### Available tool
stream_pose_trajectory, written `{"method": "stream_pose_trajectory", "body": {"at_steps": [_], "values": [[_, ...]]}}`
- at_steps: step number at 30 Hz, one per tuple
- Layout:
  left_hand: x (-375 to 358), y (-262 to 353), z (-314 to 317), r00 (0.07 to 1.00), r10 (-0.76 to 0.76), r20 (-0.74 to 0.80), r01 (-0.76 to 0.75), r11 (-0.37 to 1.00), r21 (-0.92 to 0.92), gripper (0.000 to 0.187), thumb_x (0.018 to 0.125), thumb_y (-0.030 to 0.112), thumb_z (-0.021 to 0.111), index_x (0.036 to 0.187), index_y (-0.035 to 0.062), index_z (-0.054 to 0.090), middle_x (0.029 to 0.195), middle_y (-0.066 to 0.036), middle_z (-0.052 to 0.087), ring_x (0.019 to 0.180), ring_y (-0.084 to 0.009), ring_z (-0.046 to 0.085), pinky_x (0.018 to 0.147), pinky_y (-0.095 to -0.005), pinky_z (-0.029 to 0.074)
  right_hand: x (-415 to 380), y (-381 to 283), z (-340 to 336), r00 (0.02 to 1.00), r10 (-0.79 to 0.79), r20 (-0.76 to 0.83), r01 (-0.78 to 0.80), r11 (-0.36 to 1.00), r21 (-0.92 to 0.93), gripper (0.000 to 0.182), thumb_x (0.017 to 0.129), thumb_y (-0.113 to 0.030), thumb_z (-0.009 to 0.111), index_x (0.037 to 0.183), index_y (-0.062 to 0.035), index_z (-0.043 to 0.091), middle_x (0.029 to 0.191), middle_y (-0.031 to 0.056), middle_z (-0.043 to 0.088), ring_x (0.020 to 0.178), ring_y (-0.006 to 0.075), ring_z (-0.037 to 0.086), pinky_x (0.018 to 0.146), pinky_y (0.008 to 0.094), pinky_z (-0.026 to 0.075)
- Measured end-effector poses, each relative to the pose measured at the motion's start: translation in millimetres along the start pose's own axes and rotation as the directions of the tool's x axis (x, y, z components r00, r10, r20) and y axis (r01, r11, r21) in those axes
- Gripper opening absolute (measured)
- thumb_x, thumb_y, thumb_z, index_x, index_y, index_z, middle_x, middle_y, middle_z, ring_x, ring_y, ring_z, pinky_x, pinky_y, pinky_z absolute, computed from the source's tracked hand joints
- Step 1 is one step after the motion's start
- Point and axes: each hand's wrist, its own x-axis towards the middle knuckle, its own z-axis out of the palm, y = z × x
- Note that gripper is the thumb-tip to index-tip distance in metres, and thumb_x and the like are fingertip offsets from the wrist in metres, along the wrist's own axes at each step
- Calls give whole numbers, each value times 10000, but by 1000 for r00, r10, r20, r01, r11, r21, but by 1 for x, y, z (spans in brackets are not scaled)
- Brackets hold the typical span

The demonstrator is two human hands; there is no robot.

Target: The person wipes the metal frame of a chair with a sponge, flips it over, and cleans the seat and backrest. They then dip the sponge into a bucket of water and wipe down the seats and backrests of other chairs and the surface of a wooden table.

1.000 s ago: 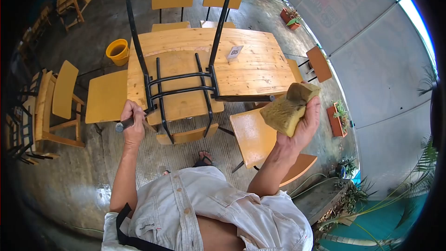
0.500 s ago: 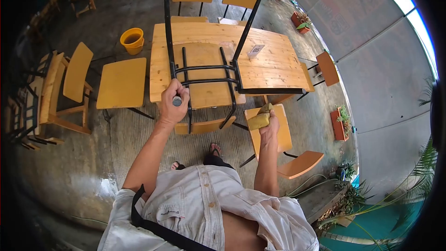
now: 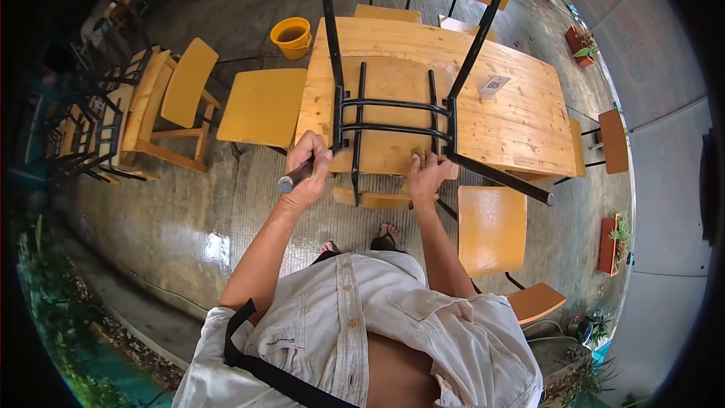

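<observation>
An upturned chair [image 3: 393, 117] with black metal legs and a wooden seat rests on the wooden table [image 3: 521, 132]. My left hand [image 3: 310, 171] is wrapped round one of its legs, whose capped end [image 3: 285, 183] sticks out toward me. At the near edge of the seat, my right hand [image 3: 427, 178] is closed on a yellowish cloth [image 3: 418, 153]. Only a small olive bit of the cloth shows past the fingers, beside a black frame tube. Another leg [image 3: 513, 181] of this chair points out to the right of that hand.
Upright chairs stand to the left [image 3: 260, 109] and right [image 3: 492, 230] of the upturned one. A yellow bucket [image 3: 291, 38] is on the floor beyond the left chair. A number card [image 3: 494, 87] stands on the table. Potted plants [image 3: 615, 242] line the right wall.
My right hand has moved from beside the chair, over the right-hand seat, in to the upturned chair's near edge with the cloth. My left hand still grips the leg. The view has shifted.
</observation>
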Motion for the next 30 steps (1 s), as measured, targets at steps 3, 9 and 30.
{"method": "stream_pose_trajectory", "body": {"at_steps": [3,9,30], "values": [[-2,4,1,1000,-28,6,28,999,17,196,932,34,547,810,63,396,727,-2,405,690,-100,367,644,-269,369,-23,-3,60,996,34,-82,-42,994,-105,285,879,-173,667,1004,71,591,1024,215,494,986,385,485,896,472,403],[-1,14,9,999,-24,-24,23,998,-53,194,967,94,532,825,91,400,704,-27,439,652,-125,436,714,-317,449,-70,-64,98,983,-104,148,92,992,87,170,904,-120,607,960,33,560,1007,227,496,970,402,480,870,488,397],[44,-9,-30,718,144,681,-60,988,-145,305,836,-27,677,788,61,389,682,-6,383,605,-95,331,532,-257,323,-108,21,48,409,909,-78,-295,213,932,266,946,-185,698,1116,7,626,936,66,677,799,140,621,691,291,518]]}}
